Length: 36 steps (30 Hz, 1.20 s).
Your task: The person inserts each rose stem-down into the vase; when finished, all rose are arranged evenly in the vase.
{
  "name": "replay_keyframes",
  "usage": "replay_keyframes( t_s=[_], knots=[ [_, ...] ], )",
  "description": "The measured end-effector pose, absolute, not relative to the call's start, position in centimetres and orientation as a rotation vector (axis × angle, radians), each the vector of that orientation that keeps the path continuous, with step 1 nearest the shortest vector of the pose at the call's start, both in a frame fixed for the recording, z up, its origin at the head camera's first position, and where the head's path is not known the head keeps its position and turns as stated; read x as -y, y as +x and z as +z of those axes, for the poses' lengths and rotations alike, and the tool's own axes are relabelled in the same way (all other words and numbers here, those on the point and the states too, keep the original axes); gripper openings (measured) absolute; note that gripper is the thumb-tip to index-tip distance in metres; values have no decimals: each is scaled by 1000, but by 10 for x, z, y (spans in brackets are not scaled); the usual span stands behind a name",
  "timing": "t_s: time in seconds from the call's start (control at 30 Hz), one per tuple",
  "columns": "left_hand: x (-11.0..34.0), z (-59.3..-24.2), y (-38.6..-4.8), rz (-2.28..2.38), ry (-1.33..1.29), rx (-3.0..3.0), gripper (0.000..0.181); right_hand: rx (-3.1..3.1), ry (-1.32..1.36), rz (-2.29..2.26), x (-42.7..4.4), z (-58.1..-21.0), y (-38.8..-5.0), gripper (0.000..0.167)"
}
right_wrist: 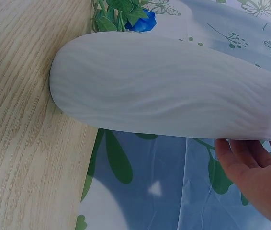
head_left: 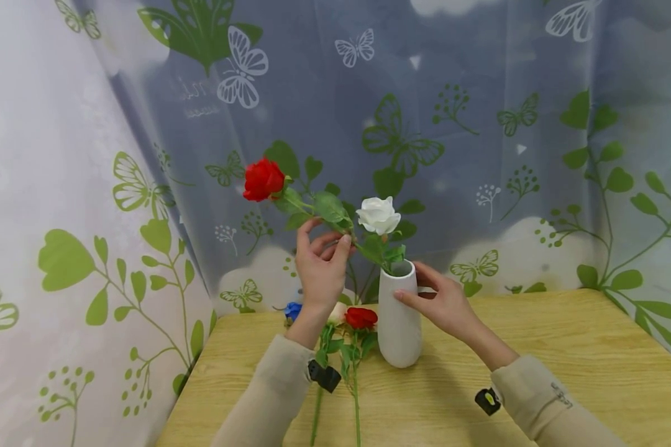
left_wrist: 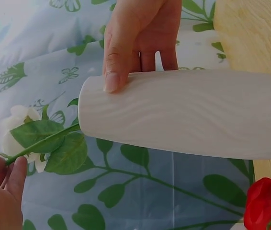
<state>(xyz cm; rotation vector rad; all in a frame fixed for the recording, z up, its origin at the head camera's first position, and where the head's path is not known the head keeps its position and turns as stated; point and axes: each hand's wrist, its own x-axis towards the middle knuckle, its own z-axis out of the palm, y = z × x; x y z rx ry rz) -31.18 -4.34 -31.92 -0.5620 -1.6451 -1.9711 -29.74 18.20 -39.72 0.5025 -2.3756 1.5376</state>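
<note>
A white vase point(head_left: 399, 329) stands upright on the table, its wavy side showing in both wrist views. My right hand point(head_left: 447, 304) grips it near the rim, thumb in front and fingers around the far side. An artificial white rose point(head_left: 378, 215) stands in the mouth. Up and left of the vase, my left hand point(head_left: 321, 267) pinches the stem of an artificial red rose point(head_left: 264, 179), whose bloom leans left above the hand. In the left wrist view that green stem point(left_wrist: 44, 143) runs to the vase rim; its lower end is hidden.
Left of the vase, a second red rose point(head_left: 361, 318), a pale rose point(head_left: 338, 312) and a blue rose point(head_left: 293, 310) lie on the wooden table point(head_left: 565, 366), partly behind my left forearm. A patterned cloth point(head_left: 313, 112) hangs behind the table.
</note>
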Motion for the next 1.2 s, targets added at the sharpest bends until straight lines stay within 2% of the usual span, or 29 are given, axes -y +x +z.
replay_keyframes(
  t_s=[0.23, 0.6, 0.8, 1.2],
  knots=[
    [35, -327, -313, -1936, -633, 1720, 53, 2373, 506, 1532, -181, -397, -297, 69],
    [25, -345, -319, -1799, -661, 1848, 42, 2369, 533, 1514, -180, -398, -300, 69],
    [24, -344, -320, -1754, -650, 1861, 34, 2370, 530, 1503, -180, -397, -301, 71],
    [21, -342, -322, -1753, -604, 1924, 29, 2366, 531, 1497, -182, -398, -299, 69]
  ],
)
